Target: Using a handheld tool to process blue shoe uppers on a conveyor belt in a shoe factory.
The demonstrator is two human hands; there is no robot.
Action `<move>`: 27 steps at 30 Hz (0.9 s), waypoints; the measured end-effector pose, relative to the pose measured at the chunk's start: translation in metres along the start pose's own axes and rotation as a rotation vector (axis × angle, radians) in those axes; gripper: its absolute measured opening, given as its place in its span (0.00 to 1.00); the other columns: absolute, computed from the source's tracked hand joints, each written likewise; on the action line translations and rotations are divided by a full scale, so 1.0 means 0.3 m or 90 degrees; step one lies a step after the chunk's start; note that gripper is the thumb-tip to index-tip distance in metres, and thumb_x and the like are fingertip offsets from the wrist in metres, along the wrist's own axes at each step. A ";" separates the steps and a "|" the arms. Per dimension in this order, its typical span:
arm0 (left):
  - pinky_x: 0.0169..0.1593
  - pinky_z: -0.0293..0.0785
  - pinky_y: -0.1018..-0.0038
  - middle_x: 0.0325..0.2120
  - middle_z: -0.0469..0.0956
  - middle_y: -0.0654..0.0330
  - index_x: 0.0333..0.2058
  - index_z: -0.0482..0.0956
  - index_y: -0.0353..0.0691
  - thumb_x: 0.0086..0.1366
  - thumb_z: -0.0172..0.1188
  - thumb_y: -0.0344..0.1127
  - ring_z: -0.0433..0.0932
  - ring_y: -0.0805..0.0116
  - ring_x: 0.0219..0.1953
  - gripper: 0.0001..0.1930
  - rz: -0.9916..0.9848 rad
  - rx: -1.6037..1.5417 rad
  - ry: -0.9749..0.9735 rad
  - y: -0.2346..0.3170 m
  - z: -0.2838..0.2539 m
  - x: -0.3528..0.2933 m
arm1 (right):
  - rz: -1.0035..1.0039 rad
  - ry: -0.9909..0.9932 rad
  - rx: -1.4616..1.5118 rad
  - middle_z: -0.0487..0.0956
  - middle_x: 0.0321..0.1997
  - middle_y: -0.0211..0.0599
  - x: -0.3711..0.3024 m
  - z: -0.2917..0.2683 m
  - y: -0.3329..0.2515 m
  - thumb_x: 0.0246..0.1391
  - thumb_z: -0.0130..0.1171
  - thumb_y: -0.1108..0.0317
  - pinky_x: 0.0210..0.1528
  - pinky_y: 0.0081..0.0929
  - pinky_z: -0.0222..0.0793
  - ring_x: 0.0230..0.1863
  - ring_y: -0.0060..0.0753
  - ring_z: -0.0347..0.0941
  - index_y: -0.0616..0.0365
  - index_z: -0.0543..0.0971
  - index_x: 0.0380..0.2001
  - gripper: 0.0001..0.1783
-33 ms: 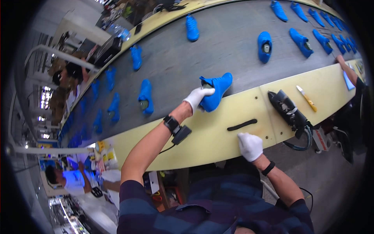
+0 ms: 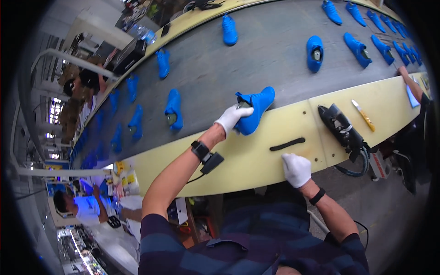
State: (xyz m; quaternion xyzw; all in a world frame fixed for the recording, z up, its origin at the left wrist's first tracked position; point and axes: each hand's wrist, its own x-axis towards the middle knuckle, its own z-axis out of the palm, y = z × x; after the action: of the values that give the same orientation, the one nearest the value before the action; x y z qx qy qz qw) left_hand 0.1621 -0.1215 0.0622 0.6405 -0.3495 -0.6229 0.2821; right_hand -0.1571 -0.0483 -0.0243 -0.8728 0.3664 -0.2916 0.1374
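My gloved left hand [image 2: 234, 117] grips a blue shoe [image 2: 256, 110] by its heel and collar, with the thumb at the opening. The shoe's toe points away to the right, over the seam between the grey belt [image 2: 204, 73] and the pale yellow table [image 2: 220, 165]. Closed into a fist, my gloved right hand [image 2: 297, 170] is at the table's near edge. Whatever it may hold is hidden. Just beyond that fist lies a narrow black strip [image 2: 287, 144].
A black handheld tool [image 2: 340, 128] with a hose and a yellow-handled knife [image 2: 363, 115] lie to the right. Several blue shoes [image 2: 315, 54] stand along the belt. Another person's hand [image 2: 403, 70] reaches in at far right; a person in white [image 2: 89, 213] sits at left.
The whole view has shifted slightly. My left hand still holds the blue shoe, and my right fist keeps its place near the black strip.
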 end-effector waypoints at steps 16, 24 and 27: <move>0.60 0.72 0.60 0.50 0.78 0.47 0.58 0.74 0.32 0.68 0.68 0.42 0.78 0.52 0.53 0.26 0.294 0.329 0.442 -0.663 0.167 -0.369 | 0.443 -0.173 0.319 0.87 0.32 0.45 0.136 0.110 0.027 0.63 0.60 0.59 0.35 0.39 0.81 0.30 0.44 0.85 0.54 0.87 0.41 0.13; 0.63 0.70 0.58 0.54 0.76 0.43 0.65 0.71 0.34 0.68 0.67 0.35 0.76 0.46 0.58 0.29 0.280 0.351 0.429 -0.639 0.192 -0.378 | 0.631 -0.272 0.676 0.81 0.24 0.29 0.294 -0.012 0.062 0.65 0.59 0.63 0.20 0.25 0.69 0.17 0.23 0.74 0.59 0.85 0.42 0.12; 0.60 0.71 0.59 0.50 0.76 0.46 0.59 0.73 0.33 0.69 0.66 0.38 0.77 0.49 0.54 0.25 0.276 0.373 0.451 -0.629 0.197 -0.378 | 0.553 -0.286 0.528 0.82 0.25 0.32 0.329 -0.008 0.038 0.65 0.58 0.62 0.22 0.27 0.72 0.19 0.25 0.75 0.60 0.85 0.43 0.14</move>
State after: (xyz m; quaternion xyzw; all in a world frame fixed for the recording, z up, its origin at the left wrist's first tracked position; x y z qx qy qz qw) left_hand 0.1237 0.0862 -0.0239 0.7775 -0.5174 -0.1706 0.3143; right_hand -0.1097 -0.1273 0.0128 -0.5592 0.5058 -0.1371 0.6424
